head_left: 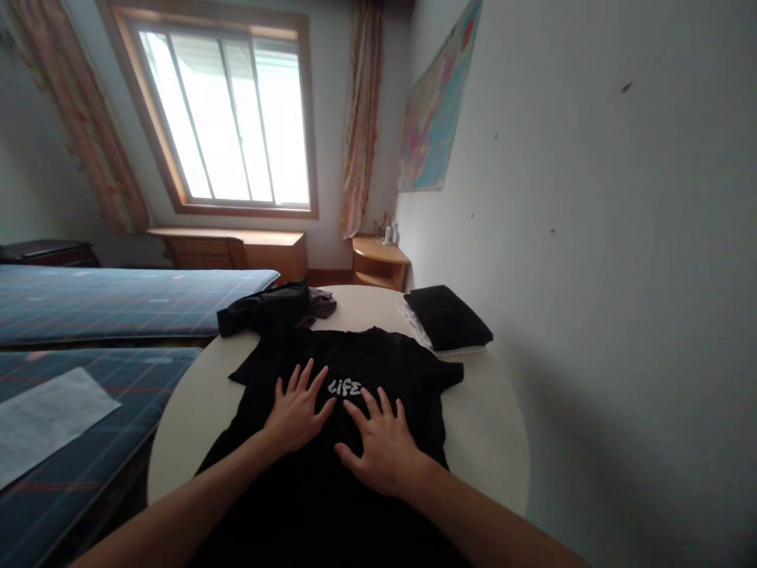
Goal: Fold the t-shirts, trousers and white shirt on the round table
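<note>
A: How are the fingers placed?
B: Spread apart on both hands. The left hand (299,414) lies palm down on the black T-shirt (367,359), a little left of the frame's centre line, below the middle. The right hand (384,450) does the same, slightly lower and to the right.

A: Anything between them?
B: White lettering (344,388) on the cloth (upside down from here), with the left thumb and the right fingertips just beside it.

A: And the shirt itself?
B: Laid out across the lower centre, sleeves out to both sides, its near part running off the bottom edge. It's on a round pale table (488,430).

A: What else is up there?
B: A dark bundle of clothing (269,306) near the table's far left edge; it's too dark to tell whether that's one piece or several. At the far right sits a folded black cloth (448,317).

A: Farther out?
B: Plaid mattresses (136,304) at left, a paper sheet (56,418) lower left, a bright window (230,118) upper left, a wall map (438,110) upper right of centre.
</note>
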The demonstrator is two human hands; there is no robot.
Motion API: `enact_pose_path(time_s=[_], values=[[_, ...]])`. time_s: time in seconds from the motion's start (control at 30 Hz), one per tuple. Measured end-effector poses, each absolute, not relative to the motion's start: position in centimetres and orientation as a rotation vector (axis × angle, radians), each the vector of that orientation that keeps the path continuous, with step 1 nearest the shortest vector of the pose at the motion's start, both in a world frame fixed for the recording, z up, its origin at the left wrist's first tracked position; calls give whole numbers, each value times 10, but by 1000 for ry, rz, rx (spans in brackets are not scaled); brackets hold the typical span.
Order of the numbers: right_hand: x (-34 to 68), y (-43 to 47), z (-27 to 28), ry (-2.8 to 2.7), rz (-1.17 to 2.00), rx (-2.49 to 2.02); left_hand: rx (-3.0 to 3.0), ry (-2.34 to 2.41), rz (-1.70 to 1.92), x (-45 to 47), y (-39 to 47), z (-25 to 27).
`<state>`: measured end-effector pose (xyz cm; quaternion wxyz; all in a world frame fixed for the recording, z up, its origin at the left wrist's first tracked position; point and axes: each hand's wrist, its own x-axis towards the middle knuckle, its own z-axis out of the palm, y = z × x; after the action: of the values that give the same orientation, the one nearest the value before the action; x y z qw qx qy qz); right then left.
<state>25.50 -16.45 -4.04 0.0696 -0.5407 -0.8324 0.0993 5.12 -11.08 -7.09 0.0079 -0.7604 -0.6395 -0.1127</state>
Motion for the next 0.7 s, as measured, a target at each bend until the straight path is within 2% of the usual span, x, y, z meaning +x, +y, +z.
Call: enact_pose_path(time_s=[0.17,0.33,0.5,0.7], values=[[264,-145,-19,-2469,199,-1578,-2333,-2128,-221,56,-102,-57],[288,-90,-3,-2293,48,-1795,-2303,-1948,-408,78,-59,-31],[308,-57,-20,-2126,-56,-1893,-2213,-2098,-488,89,-14,-33],[319,-56,-30,-2115,44,-1880,-2057,-2289,-665,64,11,-44]])
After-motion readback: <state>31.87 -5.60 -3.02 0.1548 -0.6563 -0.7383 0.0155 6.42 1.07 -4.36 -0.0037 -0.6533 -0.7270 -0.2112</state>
